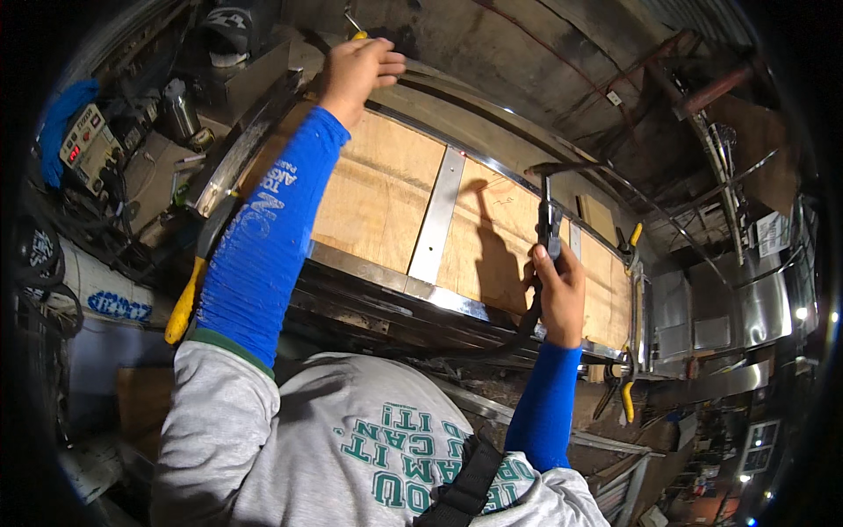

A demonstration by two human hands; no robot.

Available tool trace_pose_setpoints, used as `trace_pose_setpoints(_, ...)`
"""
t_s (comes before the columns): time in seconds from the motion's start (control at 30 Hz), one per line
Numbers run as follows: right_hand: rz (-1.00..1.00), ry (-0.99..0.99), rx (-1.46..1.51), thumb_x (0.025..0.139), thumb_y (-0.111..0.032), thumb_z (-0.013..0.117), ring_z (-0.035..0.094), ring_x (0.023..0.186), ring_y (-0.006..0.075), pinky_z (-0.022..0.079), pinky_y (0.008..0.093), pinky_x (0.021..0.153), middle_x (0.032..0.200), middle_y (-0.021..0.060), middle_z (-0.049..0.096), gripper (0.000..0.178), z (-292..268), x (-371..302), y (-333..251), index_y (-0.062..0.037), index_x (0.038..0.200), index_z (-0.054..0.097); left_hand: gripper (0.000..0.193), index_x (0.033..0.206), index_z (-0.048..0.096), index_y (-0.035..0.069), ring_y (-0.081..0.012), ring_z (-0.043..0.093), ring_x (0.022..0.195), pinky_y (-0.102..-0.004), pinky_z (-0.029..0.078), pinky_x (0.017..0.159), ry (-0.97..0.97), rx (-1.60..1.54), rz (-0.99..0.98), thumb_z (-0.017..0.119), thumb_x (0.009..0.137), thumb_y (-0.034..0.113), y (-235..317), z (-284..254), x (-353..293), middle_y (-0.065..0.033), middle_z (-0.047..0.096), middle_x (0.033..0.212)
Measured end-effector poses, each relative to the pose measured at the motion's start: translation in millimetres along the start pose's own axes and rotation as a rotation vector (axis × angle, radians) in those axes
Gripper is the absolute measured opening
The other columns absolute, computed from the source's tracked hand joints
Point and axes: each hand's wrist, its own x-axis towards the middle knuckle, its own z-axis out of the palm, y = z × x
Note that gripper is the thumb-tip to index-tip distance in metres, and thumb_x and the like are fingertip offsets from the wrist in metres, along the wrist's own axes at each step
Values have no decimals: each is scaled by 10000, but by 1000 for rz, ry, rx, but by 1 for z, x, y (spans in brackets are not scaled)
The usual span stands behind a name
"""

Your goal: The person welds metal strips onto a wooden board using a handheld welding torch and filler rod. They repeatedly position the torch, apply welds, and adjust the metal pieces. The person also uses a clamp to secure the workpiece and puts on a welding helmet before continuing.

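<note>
My right hand [559,294] grips a black welding electrode holder [550,230], held upright over the right part of a plywood panel [378,189]. A black cable [514,345] trails from under this hand toward my body. At the far left corner of the panel my left hand [360,75] is raised, its fingers pointing right and loosely bent, with nothing seen in them. Just beyond it shows a yellow-handled tool [361,36], partly hidden by the hand. Shiny metal bars edge the panel, and a flat metal strip [436,215] crosses it.
Yellow-handled clamps sit at the panel's left [182,303] and right ends [628,400]. A welding machine [90,145] and a steel flask [181,110] stand at the far left. Thin metal rods [676,211] and sheet metal [764,307] fill the right side.
</note>
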Motion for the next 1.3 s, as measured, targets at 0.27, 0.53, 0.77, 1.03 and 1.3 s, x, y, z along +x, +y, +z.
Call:
trace_pose_setpoints(0.27,-84,204,61,1042,-114,643,487,674,28,381,208,557,850,-47,555,393,13,-55,50,23,1400,559,757,1108,696,-158,-421,737,883,-473,554,836,-286,1550,427,685,924,576,66,-96,95,-298,748,1005)
trace_pose_setpoints(0.53,-128,175,193,1038,-113,626,458,569,22,365,200,495,763,-43,553,430,32,-53,34,37,1426,516,887,1319,600,-80,-193,609,701,-334,518,578,-57,966,-397,667,917,709,90,-144,143,-161,661,997)
trace_pose_setpoints(0.77,-135,255,139,1022,-110,652,467,584,30,372,208,509,766,-40,550,393,29,-61,34,44,1368,549,887,1313,583,18,-289,623,672,-447,567,575,-194,795,-907,739,829,744,-17,-79,185,-184,623,974)
trace_pose_setpoints(1.03,-100,290,156,1032,-117,643,488,583,35,393,208,512,768,-39,562,399,31,-60,28,39,1386,542,620,1273,627,46,-299,705,832,-419,645,650,-310,531,-893,884,826,391,-70,-103,207,-171,671,1135)
trace_pose_setpoints(1.3,-60,300,172,1035,-156,654,493,586,29,397,203,508,766,-46,564,408,34,-56,25,5,1397,558,587,1175,590,78,-206,645,633,-347,586,529,-142,429,-598,906,783,380,-34,-100,193,-100,626,921)
